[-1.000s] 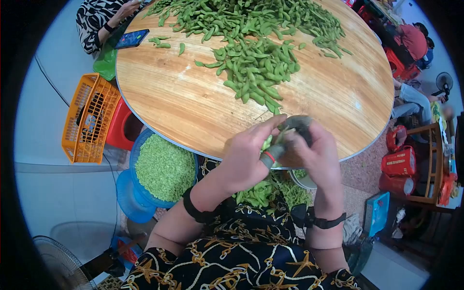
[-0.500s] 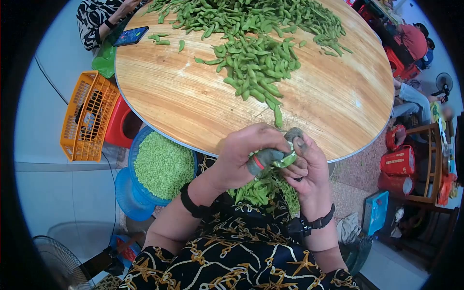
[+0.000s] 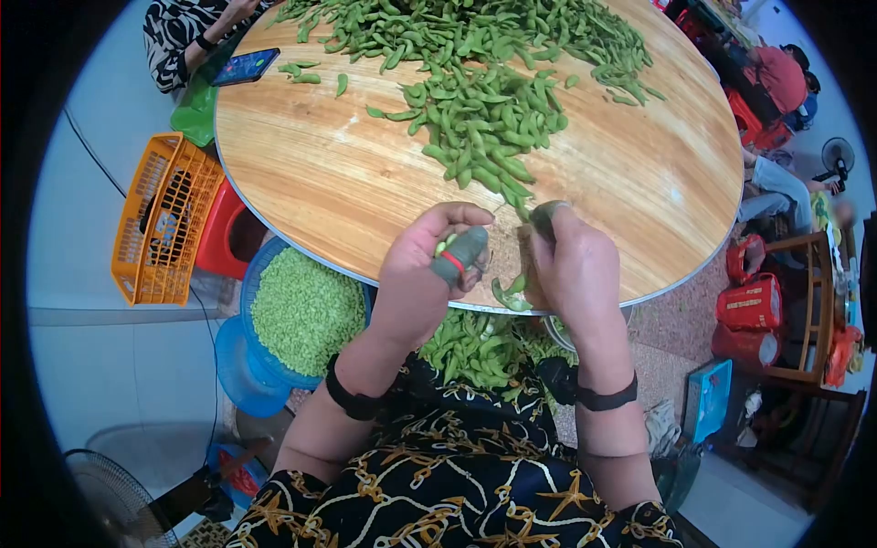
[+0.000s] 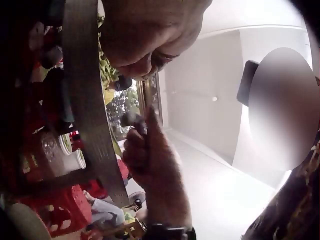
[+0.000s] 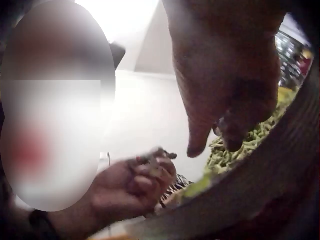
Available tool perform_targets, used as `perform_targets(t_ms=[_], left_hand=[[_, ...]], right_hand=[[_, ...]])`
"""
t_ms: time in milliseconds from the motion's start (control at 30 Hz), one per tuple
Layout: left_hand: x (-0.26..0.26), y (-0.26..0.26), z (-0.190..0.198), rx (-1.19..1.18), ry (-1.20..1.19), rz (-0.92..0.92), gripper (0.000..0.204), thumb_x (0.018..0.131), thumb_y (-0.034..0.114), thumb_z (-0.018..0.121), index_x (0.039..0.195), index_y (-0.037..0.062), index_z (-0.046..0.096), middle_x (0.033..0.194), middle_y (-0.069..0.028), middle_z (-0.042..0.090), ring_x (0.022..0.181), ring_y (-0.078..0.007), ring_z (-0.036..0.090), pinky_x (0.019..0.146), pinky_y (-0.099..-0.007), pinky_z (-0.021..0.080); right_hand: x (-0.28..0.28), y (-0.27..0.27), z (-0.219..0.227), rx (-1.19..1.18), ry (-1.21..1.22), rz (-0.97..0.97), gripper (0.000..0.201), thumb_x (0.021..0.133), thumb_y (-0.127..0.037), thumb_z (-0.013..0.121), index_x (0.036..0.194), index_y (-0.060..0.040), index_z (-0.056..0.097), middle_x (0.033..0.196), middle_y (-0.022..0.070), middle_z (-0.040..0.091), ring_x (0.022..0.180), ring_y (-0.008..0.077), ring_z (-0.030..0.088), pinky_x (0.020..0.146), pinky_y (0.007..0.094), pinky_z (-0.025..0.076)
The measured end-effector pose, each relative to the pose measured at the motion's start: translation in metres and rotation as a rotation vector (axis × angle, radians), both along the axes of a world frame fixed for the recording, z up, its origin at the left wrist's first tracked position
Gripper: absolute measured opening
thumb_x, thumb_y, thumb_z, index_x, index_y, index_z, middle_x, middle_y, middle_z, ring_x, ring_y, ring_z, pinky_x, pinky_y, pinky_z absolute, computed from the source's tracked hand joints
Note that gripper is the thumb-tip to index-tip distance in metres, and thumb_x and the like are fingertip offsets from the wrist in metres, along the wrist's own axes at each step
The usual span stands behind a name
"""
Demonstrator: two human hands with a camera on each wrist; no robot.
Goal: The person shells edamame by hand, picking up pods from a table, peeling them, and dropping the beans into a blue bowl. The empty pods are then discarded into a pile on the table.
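Note:
My left hand [image 3: 416, 265] is curled near the table's front edge, holding some green beans [image 3: 445, 245] in its palm. A grey-green cover with a red band [image 3: 452, 260] wraps its thumb. Further right, my right hand [image 3: 582, 265] reaches over the table, its covered fingertips pinching a soybean pod [image 3: 523, 209] at the near tip of the pile [image 3: 484, 123]. Below that hand, an opened pod shell [image 3: 512, 294] hangs at the table edge. In the right wrist view the left hand [image 5: 135, 187] shows curled fingers.
The round wooden table [image 3: 301, 183] bears a phone [image 3: 247, 67] at the left. Below it stand a blue basket of shelled beans [image 3: 306, 315], a red stool [image 3: 222, 233] and an orange crate [image 3: 164, 219]. More pods [image 3: 475, 352] lie at the lap, beside a white bucket [image 3: 559, 333].
The hands have separated. My left hand has drawn left with beans in it; my right has moved forward to the pod at the pile's tip. The opened shell is now below the right hand.

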State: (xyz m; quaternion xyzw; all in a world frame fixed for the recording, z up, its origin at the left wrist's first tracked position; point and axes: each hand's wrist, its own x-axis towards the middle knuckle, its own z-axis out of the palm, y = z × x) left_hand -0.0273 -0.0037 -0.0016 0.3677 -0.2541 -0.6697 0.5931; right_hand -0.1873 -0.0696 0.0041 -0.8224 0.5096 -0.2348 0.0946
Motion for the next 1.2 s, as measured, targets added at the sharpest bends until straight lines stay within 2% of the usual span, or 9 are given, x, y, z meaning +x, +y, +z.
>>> perform_targets(t_ms=[100,133,167,233,267,533,900,1033,1200], left_hand=[[-0.005,-0.002,0.008,0.022,-0.027,0.006,0.034,0.084,0.001,0.053,0.117,0.0029,0.048,0.079,0.002,0.049,0.065,-0.0043,0.046,0.052,-0.0155,0.035],[-0.007,-0.003,0.007,0.023,-0.026,0.009,0.034,0.084,0.001,0.053,0.117,0.0029,0.048,0.079,0.002,0.049,0.065,-0.0043,0.046,0.052,-0.0155,0.035],[-0.009,-0.003,0.005,0.001,0.048,-0.031,0.035,0.083,0.002,0.055,0.118,0.0017,0.048,0.08,0.0017,0.051,0.067,-0.0044,0.048,0.054,-0.0153,0.037],[-0.011,-0.004,0.002,-0.019,0.121,-0.075,0.036,0.083,0.003,0.056,0.118,0.0006,0.049,0.081,0.0014,0.053,0.069,-0.0045,0.05,0.057,-0.0152,0.038],[-0.012,-0.005,-0.002,-0.056,0.133,-0.113,0.032,0.083,0.005,0.058,0.113,-0.0005,0.051,0.084,-0.0001,0.055,0.072,-0.0055,0.052,0.06,-0.016,0.041],[-0.016,-0.004,-0.008,-0.234,-0.044,0.079,0.02,0.081,0.01,0.063,0.097,-0.0008,0.059,0.089,-0.0032,0.06,0.077,-0.0086,0.056,0.07,-0.022,0.046],[-0.019,-0.005,0.002,-0.373,-0.79,0.218,0.013,0.076,0.005,0.064,0.089,0.0018,0.065,0.08,-0.0035,0.06,0.074,-0.0099,0.056,0.066,-0.0232,0.046],[-0.012,-0.005,0.009,-0.317,-0.808,0.128,0.016,0.079,0.008,0.063,0.093,0.0023,0.064,0.083,-0.0026,0.06,0.075,-0.0092,0.056,0.066,-0.0235,0.046],[-0.009,-0.006,0.004,-0.207,-0.1,-0.16,0.02,0.079,0.006,0.062,0.097,-0.001,0.059,0.091,-0.0075,0.063,0.08,-0.0136,0.059,0.073,-0.0241,0.047]], right_hand=[[-0.009,-0.002,-0.01,0.08,-0.382,0.046,0.017,0.077,-0.014,0.064,0.084,0.0002,0.057,0.06,0.0141,0.058,0.052,0.028,0.058,0.049,0.0351,0.044],[-0.012,0.0,-0.008,0.321,-0.633,0.132,0.017,0.083,-0.016,0.06,0.088,0.0002,0.056,0.056,0.0046,0.053,0.045,0.0135,0.049,0.044,0.0266,0.038],[-0.015,0.003,-0.004,0.325,-0.632,0.133,0.017,0.083,-0.016,0.06,0.088,0.0002,0.056,0.056,0.0046,0.053,0.045,0.0135,0.049,0.044,0.0266,0.038],[-0.019,0.01,0.009,1.14,-1.168,0.185,0.016,0.088,-0.016,0.055,0.088,-0.0005,0.056,0.055,-0.0038,0.045,0.046,0.0029,0.036,0.043,0.019,0.029],[-0.017,0.015,0.008,1.184,-1.211,0.236,0.016,0.091,-0.017,0.051,0.089,-0.002,0.055,0.056,-0.0053,0.043,0.046,0.0014,0.031,0.043,0.0167,0.023],[-0.017,0.029,0.02,1.166,-1.123,0.333,0.025,0.095,-0.022,0.04,0.09,-0.0013,0.052,0.062,-0.0042,0.046,0.051,0.0031,0.036,0.05,0.018,0.03],[-0.017,0.029,0.009,1.135,-1.065,0.3,0.02,0.094,-0.016,0.042,0.087,-0.0017,0.054,0.058,-0.0049,0.043,0.049,0.0025,0.034,0.047,0.0175,0.028],[-0.015,0.03,0.012,1.164,-1.087,0.29,0.019,0.094,-0.016,0.041,0.091,-0.0017,0.054,0.058,-0.0049,0.042,0.049,0.0022,0.033,0.047,0.0177,0.027],[-0.023,0.025,0.014,1.519,-1.318,0.299,0.02,0.095,-0.018,0.04,0.093,-0.0025,0.053,0.058,-0.0043,0.043,0.049,0.0028,0.033,0.047,0.0176,0.027]])
